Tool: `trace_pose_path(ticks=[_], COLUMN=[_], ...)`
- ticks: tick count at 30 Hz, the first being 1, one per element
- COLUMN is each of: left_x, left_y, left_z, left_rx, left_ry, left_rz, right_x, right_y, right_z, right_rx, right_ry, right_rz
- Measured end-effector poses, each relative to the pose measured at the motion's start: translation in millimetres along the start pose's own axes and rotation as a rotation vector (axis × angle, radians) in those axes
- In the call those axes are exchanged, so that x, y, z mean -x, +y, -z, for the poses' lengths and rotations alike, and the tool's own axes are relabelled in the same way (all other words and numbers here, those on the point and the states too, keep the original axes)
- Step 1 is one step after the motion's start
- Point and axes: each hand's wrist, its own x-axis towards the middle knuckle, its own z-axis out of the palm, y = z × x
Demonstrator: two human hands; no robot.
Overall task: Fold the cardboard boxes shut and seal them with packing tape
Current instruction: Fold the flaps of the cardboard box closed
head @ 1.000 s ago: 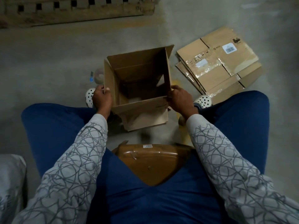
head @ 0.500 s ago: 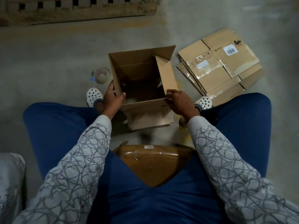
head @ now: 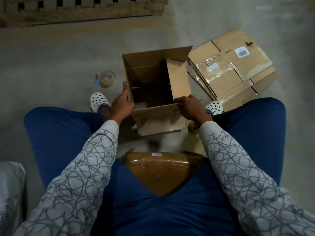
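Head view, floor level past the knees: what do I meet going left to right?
Blue-handled cutter → tape roll → left hand → open cardboard box → right hand → flattened cardboard boxes.

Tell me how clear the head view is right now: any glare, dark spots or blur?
Head view: dim overall; open box interior nearly black; glare on the plastic film of the flattened boxes; slight blur below the near flap; wide-angle bending at the edges; both hands sharp.
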Motion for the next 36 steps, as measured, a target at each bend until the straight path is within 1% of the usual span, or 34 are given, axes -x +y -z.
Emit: trace_pose_path(ticks=[2,4,6,8,10,12,14,16,19,21,24,27,29,31,33,36], left_x=[4.8,10.8,11.1,4.6,-0.5,-1.8,0.5,-0.3,-1.8,-0.6,2.7,-0.6,-7.0,-11.6,-13.7,-19.0], left_y=[6.3,13.1,14.8,11.8,12.1,14.5,17.2,16.1,14.9,14.1,10.4,10.8,10.3,8.8,7.9,8.0], left_z=[-1.2,-7.0,-19.3,-30.1,-29.3,-20.7,-11.1,-7.8,-13.7,-21.0,-31.7,-35.0,-36.6,-41.8,-47.0,-47.8], left_rx=[-0.248,-0.43,-0.546,-0.531,-0.421,-0.321,-0.28,-0.299,-0.401,-0.46,-0.514,-0.481,-0.475,-0.474,-0.485,-0.523], left_ry=[0.065,0.097,0.018,-0.115,-0.212,-0.276,-0.354,-0.431,-0.507,-0.522,-0.478,-0.438,-0.438,-0.476,-0.511,-0.524], left_rz=[-0.043,-0.104,-0.199,-0.244,-0.201,-0.168,-0.156,-0.148,-0.172,-0.182,-0.213,-0.24,-0.268,-0.28,-0.264,-0.258], right_x=[0.1,0.2,1.9,5.3,7.1,6.5,3.8,1.5,-0.2,0.0,2.7,6.0,6.4,4.2,0.5,-4.9], right_y=[-3.6,-10.5,-19.4,-27.2,-29.7,-27.4,-23.6,-21.7,-20.8,-20.7,-21.1,-21.0,-19.4,-14.9,-12.5,-15.9], right_z=[0.4,0.7,-0.8,-3.7,-5.7,-4.6,-3.2,-3.3,-5.3,-8.1,-10.5,-8.8,-3.3,1.1,4.6,2.9], right_rx=[-0.001,0.001,-0.002,0.006,0.025,0.037,0.036,0.031,0.019,0.014,0.011,-0.012,-0.042,-0.032,0.015,0.099], right_ry=[-0.016,-0.051,-0.089,-0.098,-0.091,-0.075,-0.071,-0.073,-0.074,-0.05,0.027,0.132,0.155,0.065,-0.066,-0.193], right_rz=[0.003,0.031,0.056,0.065,0.065,0.053,0.045,0.042,0.043,0.022,-0.02,-0.041,-0.1,-0.11,-0.053,-0.005])
